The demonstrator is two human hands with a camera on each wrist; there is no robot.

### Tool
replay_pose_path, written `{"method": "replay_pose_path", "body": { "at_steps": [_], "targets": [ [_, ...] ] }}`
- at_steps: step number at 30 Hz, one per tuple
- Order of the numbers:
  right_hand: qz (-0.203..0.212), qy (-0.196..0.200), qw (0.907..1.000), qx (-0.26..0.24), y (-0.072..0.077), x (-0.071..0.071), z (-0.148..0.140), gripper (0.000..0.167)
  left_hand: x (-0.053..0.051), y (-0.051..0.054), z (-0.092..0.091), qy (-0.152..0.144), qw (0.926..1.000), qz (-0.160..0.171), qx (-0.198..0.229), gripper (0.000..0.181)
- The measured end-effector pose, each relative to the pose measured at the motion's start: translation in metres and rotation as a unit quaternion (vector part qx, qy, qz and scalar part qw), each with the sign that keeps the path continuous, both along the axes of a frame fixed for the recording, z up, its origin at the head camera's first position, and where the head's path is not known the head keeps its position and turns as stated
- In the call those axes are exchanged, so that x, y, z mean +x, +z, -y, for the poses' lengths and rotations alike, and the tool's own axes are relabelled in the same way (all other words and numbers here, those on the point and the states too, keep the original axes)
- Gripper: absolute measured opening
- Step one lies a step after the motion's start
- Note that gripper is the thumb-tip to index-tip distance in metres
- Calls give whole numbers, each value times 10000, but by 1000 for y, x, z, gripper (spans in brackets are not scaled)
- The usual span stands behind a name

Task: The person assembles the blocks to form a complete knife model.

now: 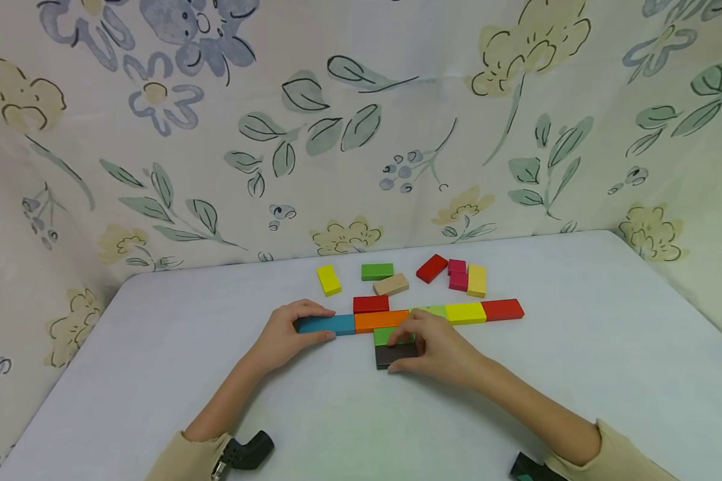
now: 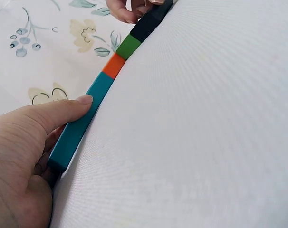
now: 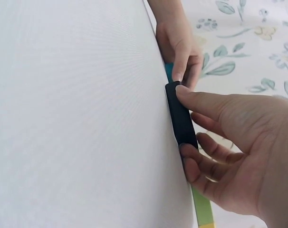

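Think of a clock lying on the table (image 1: pixel 337 414), with twelve at the flowery cloth (image 1: pixel 421 220). Your left hand (image 1: pixel 285 336) pinches the blue block (image 1: pixel 327 325), thumb on its six o'clock side, fingers on its twelve o'clock side. It should feel light, hard and a bit slick, and it won't bend or break easily. The long sides look like the best place to hold it. Its long way runs from nine to three, with its three o'clock end against the orange block (image 1: pixel 380 322).

The orange block points the same way. A red block (image 1: pixel 370 304) sits at its twelve and a green block (image 1: pixel 382 336) at its six.

Just past the green one, at six, is the black block (image 1: pixel 385 354). Your right hand (image 1: pixel 442 347) grips it with bent fingers, thumb near its nine o'clock end. It lies long from nine to three too. It should be just as light and stiff, so a soft pinch ought to do.

At three from the orange block come a lime block (image 1: pixel 433 310), a yellow block (image 1: pixel 465 313) and a red end block (image 1: pixel 503 309), all in line.
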State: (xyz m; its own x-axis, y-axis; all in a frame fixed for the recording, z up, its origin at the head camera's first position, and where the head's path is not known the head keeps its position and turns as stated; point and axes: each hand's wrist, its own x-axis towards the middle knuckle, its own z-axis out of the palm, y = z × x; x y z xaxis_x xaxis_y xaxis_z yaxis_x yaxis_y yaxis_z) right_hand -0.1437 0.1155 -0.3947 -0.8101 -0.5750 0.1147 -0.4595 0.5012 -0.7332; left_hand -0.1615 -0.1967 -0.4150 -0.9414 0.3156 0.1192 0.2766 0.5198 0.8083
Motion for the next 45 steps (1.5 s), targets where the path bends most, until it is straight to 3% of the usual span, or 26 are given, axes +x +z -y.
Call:
{"method": "replay_pose_path", "body": {
  "at_steps": [15,25,30,36,45],
  "targets": [
    [129,8,9999,-84,6,1,-2,28,2,-1,1,-7,10000,-9,20,31],
    [29,-79,10000,-52,19,-9,-8,26,2,-2,1,-29,10000,-2,33,31],
    [-68,-236,9997,19,29,-21,-8,26,0,-3,1,-59,9999,-47,75,31],
    [-289,-406,9986,164,40,-44,-4,25,0,-1,0,-37,9999,-66,70,32],
    [-218,-603,9975,305,46,-77,9,29,0,0,0,-43,10000,-62,62,32]
  ]
}}
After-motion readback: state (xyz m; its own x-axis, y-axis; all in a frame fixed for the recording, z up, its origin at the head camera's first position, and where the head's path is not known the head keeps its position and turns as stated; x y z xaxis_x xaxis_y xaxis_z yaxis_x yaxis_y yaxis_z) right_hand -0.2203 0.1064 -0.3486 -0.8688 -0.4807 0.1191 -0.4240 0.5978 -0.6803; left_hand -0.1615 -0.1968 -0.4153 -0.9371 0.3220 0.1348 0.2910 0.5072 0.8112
